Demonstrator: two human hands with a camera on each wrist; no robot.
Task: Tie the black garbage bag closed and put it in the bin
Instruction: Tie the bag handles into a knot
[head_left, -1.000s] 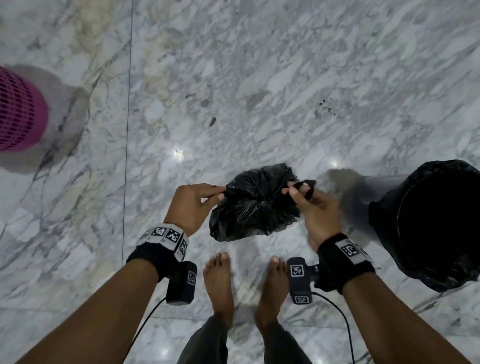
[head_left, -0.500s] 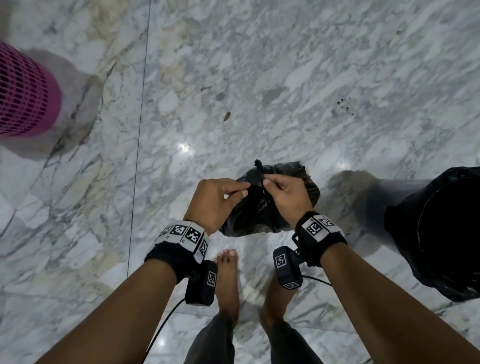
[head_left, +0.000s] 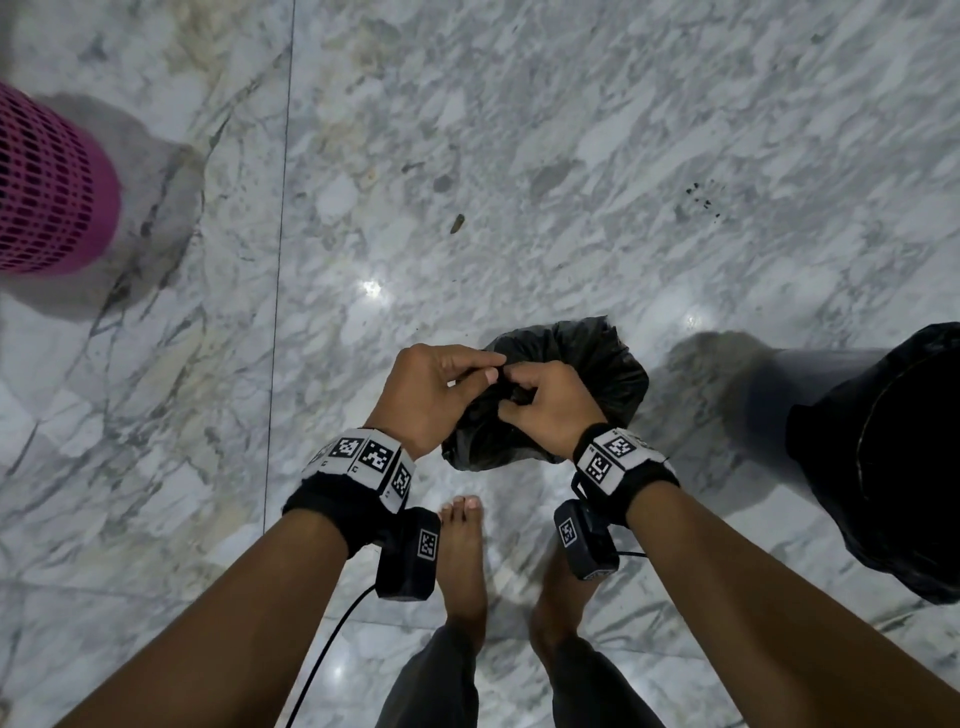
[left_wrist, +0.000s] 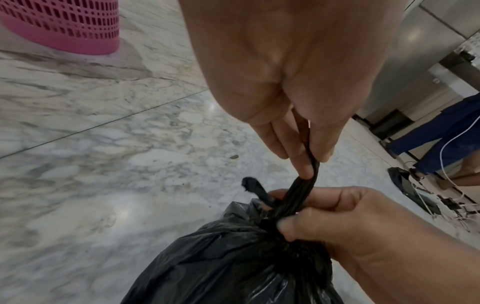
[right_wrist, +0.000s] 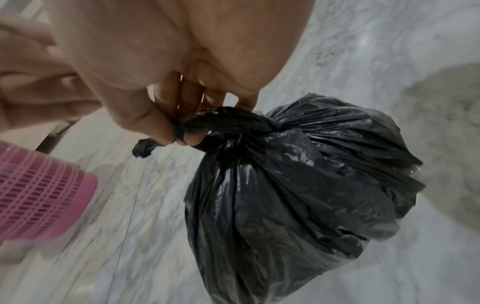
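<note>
Both hands have closed in over the black garbage bag (head_left: 597, 358); my left hand (head_left: 436, 395) and right hand (head_left: 545, 410) pinch its twisted neck, knot half-formed, bin (head_left: 883, 467) waiting.

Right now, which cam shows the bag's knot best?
Left wrist: the knot sits unobstructed, with the left hand pulling one strand and the right hand pinching its base. Right wrist shows it partly behind fingers; head view hides it.
</note>
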